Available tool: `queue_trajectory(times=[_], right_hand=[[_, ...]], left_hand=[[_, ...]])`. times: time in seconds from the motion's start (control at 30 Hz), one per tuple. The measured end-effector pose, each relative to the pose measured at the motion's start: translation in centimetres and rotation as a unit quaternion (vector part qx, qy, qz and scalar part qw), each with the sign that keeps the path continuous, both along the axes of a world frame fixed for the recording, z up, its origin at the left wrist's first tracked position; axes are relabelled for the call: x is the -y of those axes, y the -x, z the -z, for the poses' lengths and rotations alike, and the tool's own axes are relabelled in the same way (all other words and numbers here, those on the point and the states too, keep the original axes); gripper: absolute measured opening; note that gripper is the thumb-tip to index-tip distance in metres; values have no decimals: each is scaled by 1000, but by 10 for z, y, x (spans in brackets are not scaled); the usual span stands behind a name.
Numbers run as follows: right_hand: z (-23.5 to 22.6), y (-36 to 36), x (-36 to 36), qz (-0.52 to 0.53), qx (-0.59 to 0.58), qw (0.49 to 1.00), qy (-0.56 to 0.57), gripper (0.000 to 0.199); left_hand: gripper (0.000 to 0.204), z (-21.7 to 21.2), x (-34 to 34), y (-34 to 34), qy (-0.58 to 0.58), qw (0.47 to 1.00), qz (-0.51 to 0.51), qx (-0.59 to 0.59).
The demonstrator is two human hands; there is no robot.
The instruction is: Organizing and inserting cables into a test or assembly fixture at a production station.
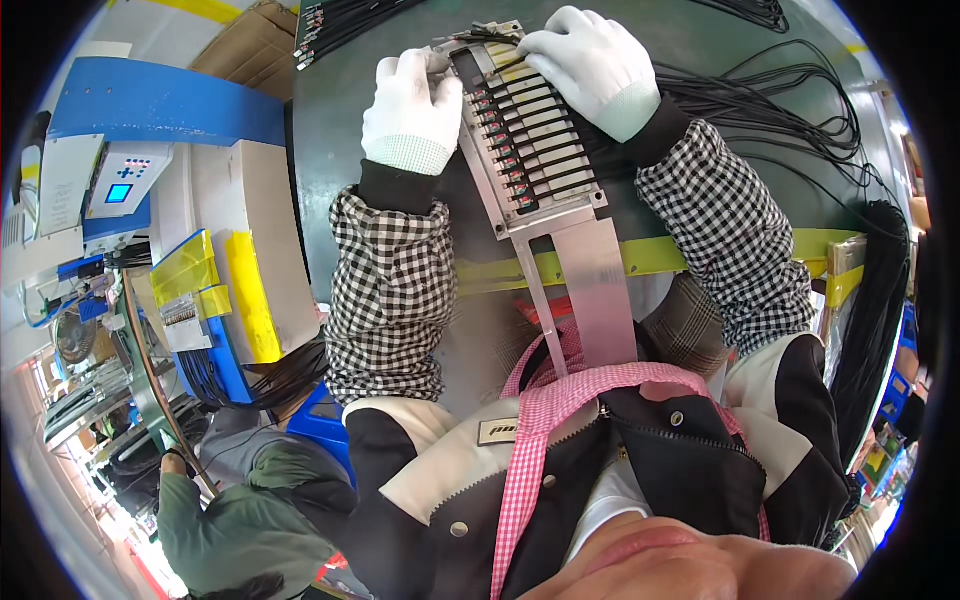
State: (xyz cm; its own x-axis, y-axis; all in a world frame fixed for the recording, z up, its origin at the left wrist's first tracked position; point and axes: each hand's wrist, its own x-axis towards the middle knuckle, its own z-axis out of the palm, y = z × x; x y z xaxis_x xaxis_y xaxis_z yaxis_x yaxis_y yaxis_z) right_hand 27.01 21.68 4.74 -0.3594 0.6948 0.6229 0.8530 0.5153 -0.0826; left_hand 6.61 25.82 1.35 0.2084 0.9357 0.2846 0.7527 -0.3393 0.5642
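Observation:
A long metal fixture point(540, 140) lies on the table in front of me, holding a row of short black cables point(560, 170) side by side in its slots. Small red and metallic ends show along its left side. My left hand point(412, 115), in a white glove, is at the fixture's far left corner with its fingers curled in; what they hold is hidden. My right hand point(600, 75), also gloved in white, reaches over the far right corner. Its thumb and fingers close on a black cable near the last slots, the tips partly hidden.
A flat metal plate point(597, 280) extends from the fixture over the table's near edge, marked with yellow-green tape point(650, 256). Loose black cables point(770, 115) lie right; another bundle point(345, 30) lies far left. A blue-and-white machine point(170, 110) stands left. A person in green point(240, 520) sits lower left.

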Motion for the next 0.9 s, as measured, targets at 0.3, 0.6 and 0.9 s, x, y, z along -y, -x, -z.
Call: queue_trajectory(times=[0.3,0.6,0.9], right_hand=[[29,-12,-17,-34,16,999,7,12],[10,13,-2,70,128,989,18,18],[21,-2,-4,37,169,982,-70,24]], left_hand=[[22,2,-3,3,34,998,40,45],[25,-17,13,0,-9,992,107,-73],[24,-22,16,-3,-70,974,106,-187]])
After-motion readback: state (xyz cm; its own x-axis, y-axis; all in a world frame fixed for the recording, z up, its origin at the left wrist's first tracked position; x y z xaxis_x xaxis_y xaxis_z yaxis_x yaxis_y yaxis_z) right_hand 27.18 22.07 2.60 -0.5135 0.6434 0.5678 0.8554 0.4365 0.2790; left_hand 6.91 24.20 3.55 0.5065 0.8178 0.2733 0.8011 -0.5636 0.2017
